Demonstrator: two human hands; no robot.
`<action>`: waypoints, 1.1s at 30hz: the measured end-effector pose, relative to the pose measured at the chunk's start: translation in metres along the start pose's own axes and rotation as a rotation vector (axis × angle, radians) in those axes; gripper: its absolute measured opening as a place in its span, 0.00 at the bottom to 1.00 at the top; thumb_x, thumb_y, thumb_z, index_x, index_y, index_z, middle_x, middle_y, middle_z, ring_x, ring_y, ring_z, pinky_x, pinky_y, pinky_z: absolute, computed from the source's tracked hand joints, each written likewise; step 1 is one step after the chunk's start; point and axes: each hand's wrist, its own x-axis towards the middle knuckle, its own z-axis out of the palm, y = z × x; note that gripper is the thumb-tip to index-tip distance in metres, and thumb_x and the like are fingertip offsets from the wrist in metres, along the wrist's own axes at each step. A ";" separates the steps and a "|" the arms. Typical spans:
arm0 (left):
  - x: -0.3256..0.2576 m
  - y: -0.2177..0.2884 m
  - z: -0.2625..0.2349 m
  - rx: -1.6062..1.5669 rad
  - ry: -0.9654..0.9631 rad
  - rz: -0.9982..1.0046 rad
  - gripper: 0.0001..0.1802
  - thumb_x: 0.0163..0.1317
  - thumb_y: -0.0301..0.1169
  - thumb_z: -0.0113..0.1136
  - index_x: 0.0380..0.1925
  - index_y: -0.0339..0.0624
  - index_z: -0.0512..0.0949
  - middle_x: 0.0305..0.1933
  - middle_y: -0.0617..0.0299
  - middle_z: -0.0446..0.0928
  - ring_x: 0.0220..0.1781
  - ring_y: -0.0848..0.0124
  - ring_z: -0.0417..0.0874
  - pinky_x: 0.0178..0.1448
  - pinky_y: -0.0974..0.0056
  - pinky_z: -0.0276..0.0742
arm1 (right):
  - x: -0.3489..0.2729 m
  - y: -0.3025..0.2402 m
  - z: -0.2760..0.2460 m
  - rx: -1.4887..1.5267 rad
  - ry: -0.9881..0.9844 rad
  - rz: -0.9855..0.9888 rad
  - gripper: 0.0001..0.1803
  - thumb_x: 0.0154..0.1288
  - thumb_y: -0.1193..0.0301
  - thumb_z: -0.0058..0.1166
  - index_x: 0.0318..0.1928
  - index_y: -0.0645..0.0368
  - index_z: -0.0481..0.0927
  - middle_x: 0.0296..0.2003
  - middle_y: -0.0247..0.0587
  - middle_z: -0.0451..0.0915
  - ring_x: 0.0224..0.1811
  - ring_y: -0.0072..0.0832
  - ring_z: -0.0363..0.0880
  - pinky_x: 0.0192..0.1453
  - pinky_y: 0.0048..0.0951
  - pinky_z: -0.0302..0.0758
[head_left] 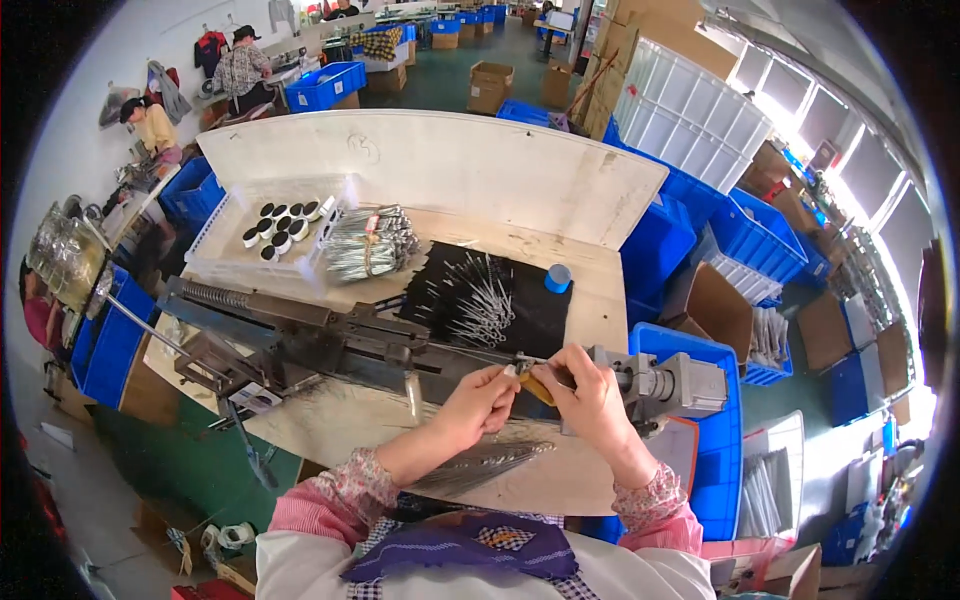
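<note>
Both hands meet at the right part of a long metal bench machine (350,335). My left hand (478,405) is closed, its thumb and fingers pinched near the machine's rail; what they hold is too small to make out. Close beside it, my right hand (588,395) is closed around a small yellow piece (538,389), mostly hidden by the fingers. Just to the right sits the machine's grey metal cylinder end (675,384). Behind the hands, loose metal rods with looped ends (485,305) lie on a black mat (545,325). Thin wires (480,468) lie nearer my body.
A tied bundle of metal rods (370,243) lies beside a clear tray (225,262) of black-and-white rolls. A blue tape roll (558,278) sits on the mat. A white board (430,165) borders the table's back. Blue bins (715,470) stand right. Other people work far left.
</note>
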 end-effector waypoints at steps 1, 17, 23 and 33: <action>0.006 -0.005 -0.009 -0.042 0.084 -0.037 0.10 0.71 0.35 0.49 0.31 0.45 0.70 0.18 0.72 0.60 0.13 0.81 0.57 0.17 0.73 0.50 | -0.002 0.001 -0.005 -0.001 -0.001 -0.006 0.11 0.61 0.71 0.62 0.32 0.63 0.73 0.20 0.46 0.77 0.21 0.32 0.79 0.26 0.28 0.72; -0.002 -0.005 -0.004 -0.046 0.553 0.262 0.13 0.71 0.37 0.51 0.30 0.42 0.76 0.16 0.73 0.61 0.17 0.82 0.58 0.21 0.73 0.53 | 0.078 0.025 0.083 -0.065 -0.544 -0.222 0.07 0.56 0.78 0.52 0.37 0.63 0.77 0.36 0.53 0.81 0.37 0.50 0.79 0.42 0.45 0.74; -0.013 -0.008 -0.002 -0.078 0.545 0.276 0.13 0.71 0.37 0.51 0.29 0.42 0.76 0.16 0.72 0.61 0.16 0.81 0.58 0.21 0.72 0.54 | 0.064 0.016 0.062 0.203 -0.587 -0.016 0.09 0.59 0.72 0.53 0.35 0.66 0.80 0.30 0.53 0.80 0.35 0.48 0.79 0.41 0.38 0.75; 0.000 -0.005 -0.007 -0.275 0.176 0.228 0.39 0.71 0.58 0.31 0.63 0.31 0.58 0.66 0.49 0.64 0.68 0.56 0.65 0.74 0.53 0.57 | 0.102 0.016 0.056 0.355 -0.943 0.270 0.15 0.67 0.70 0.50 0.51 0.63 0.78 0.35 0.44 0.83 0.34 0.25 0.82 0.39 0.27 0.79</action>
